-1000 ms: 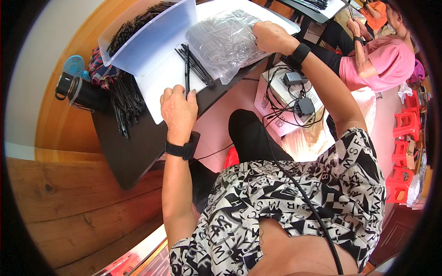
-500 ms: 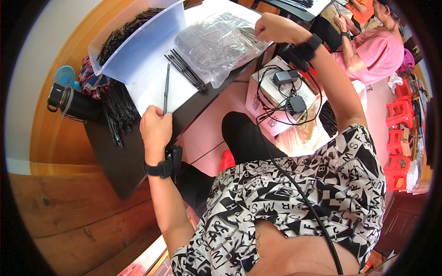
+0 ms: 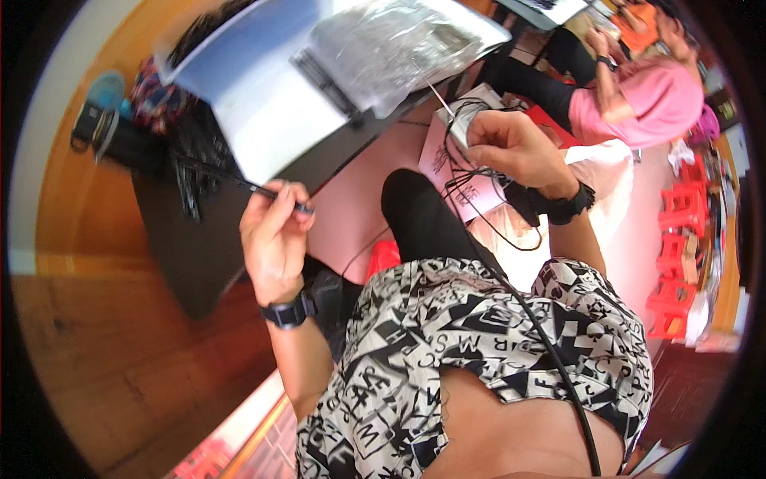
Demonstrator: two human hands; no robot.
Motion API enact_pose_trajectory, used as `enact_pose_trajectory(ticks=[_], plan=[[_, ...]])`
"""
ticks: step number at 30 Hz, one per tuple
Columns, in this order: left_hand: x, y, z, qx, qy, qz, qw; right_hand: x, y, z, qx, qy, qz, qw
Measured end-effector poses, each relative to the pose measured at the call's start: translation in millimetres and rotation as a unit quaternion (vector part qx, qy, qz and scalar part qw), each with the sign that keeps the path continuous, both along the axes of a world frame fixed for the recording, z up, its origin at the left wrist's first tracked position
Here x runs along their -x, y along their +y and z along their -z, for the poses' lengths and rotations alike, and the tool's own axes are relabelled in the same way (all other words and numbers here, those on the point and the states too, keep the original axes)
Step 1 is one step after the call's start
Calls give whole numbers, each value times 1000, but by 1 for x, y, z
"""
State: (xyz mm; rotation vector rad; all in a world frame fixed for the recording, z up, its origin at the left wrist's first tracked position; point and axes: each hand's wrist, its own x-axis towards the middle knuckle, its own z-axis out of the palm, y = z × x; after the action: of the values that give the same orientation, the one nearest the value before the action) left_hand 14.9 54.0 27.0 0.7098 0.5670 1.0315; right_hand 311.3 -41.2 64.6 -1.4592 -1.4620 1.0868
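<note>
My left hand (image 3: 273, 238) is raised over the front edge of the black table (image 3: 199, 255), fingers closed on a thin black pen-like stick (image 3: 267, 191). My right hand (image 3: 511, 148) is off the table, above a tangle of black cables (image 3: 467, 188), and pinches a thin pale stick (image 3: 437, 97) that points up toward the table. Behind both hands a white sheet (image 3: 255, 96) lies on the table with a few more black sticks (image 3: 323, 76) and a crinkled clear plastic bag (image 3: 391, 44) on it.
A pile of black sticks (image 3: 191, 160) lies at the table's left beside a dark container (image 3: 120, 140). A person in a pink top (image 3: 662, 96) sits at the upper right. Red stools (image 3: 678, 247) stand along the right. A wooden floor (image 3: 120, 359) is on the left.
My left hand lifted one black stick off the sheet and drew it back toward me. My right hand left the plastic bag and came down over the cables, now holding a thin pale stick.
</note>
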Motion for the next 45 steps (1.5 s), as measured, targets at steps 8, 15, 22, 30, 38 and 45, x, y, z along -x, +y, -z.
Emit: enact_pose_trajectory(ticks=[8, 15, 22, 30, 38, 45], plan=[[-9, -15, 12, 17, 69, -39, 997, 100, 38, 26, -15, 208, -87, 974], [-10, -33, 23, -74, 141, -51, 986, 127, 44, 37, 110, 340, -180, 917], [9, -21, 28, -85, -92, 2, 992, 119, 45, 50, 205, 495, -219, 816], [1, -21, 28, -46, -75, -53, 995, 113, 44, 55, 170, 401, -159, 886], [1, -23, 34, -70, -114, -16, 991, 111, 52, 47, 30, 361, -28, 932], [3, -26, 34, -65, -91, -37, 993, 117, 52, 50, 47, 418, -29, 907]])
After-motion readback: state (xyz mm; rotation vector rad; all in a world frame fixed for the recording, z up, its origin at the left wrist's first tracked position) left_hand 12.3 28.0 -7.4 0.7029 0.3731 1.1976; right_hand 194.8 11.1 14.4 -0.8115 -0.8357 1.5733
